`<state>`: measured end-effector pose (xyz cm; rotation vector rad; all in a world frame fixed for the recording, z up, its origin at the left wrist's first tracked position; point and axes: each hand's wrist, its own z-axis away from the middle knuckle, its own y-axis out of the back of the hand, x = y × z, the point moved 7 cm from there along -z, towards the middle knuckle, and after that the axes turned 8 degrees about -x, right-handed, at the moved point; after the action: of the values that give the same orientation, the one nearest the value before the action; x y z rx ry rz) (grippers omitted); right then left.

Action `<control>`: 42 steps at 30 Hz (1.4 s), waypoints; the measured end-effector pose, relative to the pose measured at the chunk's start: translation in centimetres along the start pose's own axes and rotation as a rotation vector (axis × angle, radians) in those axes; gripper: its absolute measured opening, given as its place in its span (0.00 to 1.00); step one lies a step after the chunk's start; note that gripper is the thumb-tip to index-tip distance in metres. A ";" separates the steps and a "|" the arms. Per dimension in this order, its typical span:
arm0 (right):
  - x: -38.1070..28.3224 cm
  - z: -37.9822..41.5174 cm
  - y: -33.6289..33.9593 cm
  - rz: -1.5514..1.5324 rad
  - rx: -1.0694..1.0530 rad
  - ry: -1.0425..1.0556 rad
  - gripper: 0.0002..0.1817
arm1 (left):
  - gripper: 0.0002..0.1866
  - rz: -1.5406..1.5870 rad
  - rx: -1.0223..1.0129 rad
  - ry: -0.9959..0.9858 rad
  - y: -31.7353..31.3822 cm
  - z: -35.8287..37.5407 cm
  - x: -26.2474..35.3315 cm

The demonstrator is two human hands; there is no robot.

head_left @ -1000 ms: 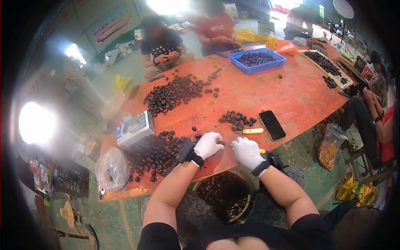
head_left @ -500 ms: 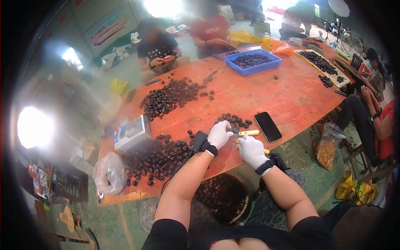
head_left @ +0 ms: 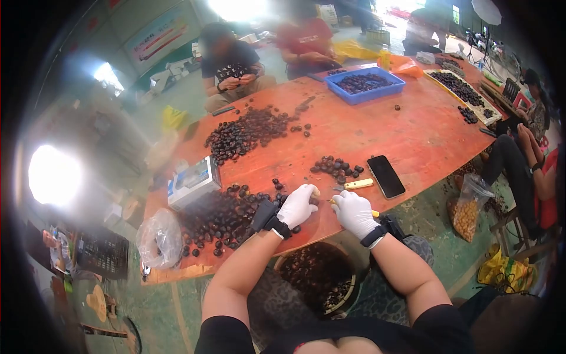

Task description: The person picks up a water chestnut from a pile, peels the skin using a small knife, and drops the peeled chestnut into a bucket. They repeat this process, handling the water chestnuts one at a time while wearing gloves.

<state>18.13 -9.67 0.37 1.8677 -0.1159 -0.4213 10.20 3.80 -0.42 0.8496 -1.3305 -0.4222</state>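
My left hand (head_left: pixel 299 206), in a white glove, is over the table's near edge beside a large heap of dark, round, chestnut-like nuts (head_left: pixel 219 215). Its fingers are curled together; whatever they hold is hidden. My right hand (head_left: pixel 354 213), also gloved, is closed around a slim yellow-handled tool (head_left: pixel 375 213), whose working end I cannot make out. Just beyond both hands lie a small group of nuts (head_left: pixel 337 168) and a knife with a pale yellow handle (head_left: pixel 358 184). A basket (head_left: pixel 352 288) of dark scraps stands below, between my knees.
A black phone (head_left: pixel 386 177) lies right of the knife. On the red table (head_left: pixel 283 141) are a white box (head_left: pixel 193 183), a clear plastic bag (head_left: pixel 159 239), another nut heap (head_left: pixel 250 133) and a blue tray (head_left: pixel 368 98). Other people sit around it. A bag of peeled nuts (head_left: pixel 464 218) stands at right.
My left hand has drawn back from the small group of nuts, down and to the left, toward the table edge. My right hand stays nearly in place, still holding the yellow-handled tool.
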 end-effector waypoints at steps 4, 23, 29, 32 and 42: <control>-1.1 -0.2 0.3 -0.042 0.028 0.046 0.09 | 0.15 0.020 0.001 -0.027 0.1 0.4 1.3; -0.6 -0.4 -0.7 0.056 -0.017 0.098 0.05 | 0.17 0.110 0.029 0.026 -1.0 -0.3 -1.4; -1.9 -0.3 0.6 -0.024 0.085 0.120 0.07 | 0.19 -0.072 -0.007 0.097 0.2 0.3 1.0; -2.4 -0.6 -0.3 0.000 0.047 0.109 0.08 | 0.19 -0.103 0.016 0.106 -0.1 0.2 0.5; -0.2 0.7 0.3 0.041 -0.089 0.024 0.08 | 0.09 -0.371 0.059 0.040 0.6 0.5 0.8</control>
<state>17.72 -10.36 0.45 1.7795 -0.1169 -0.3702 9.76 3.49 0.54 1.1541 -1.1537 -0.6532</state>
